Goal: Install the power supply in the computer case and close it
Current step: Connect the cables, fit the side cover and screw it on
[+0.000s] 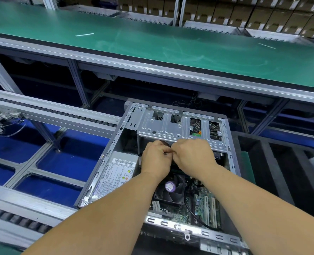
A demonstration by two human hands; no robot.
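An open grey computer case [108, 153] lies on its side on the conveyor line, with no side panel on it. The silver power supply [115, 175], labelled on top, sits inside along the case's left wall. Both hands meet in the middle of the case, just below the metal drive cage [171, 126]. My left hand [156, 159] and my right hand [194, 153] are curled with fingertips touching around something small and dark between them; what it is stays hidden. Below my wrists show the black CPU fan [171, 190] and the green motherboard [202, 205].
A roller conveyor rail [51, 111] runs left of the case over a blue floor. A black foam tray [281, 162] stands to the right. A green-topped bench [152, 43] spans the back, with cardboard boxes [244, 13] on racks beyond.
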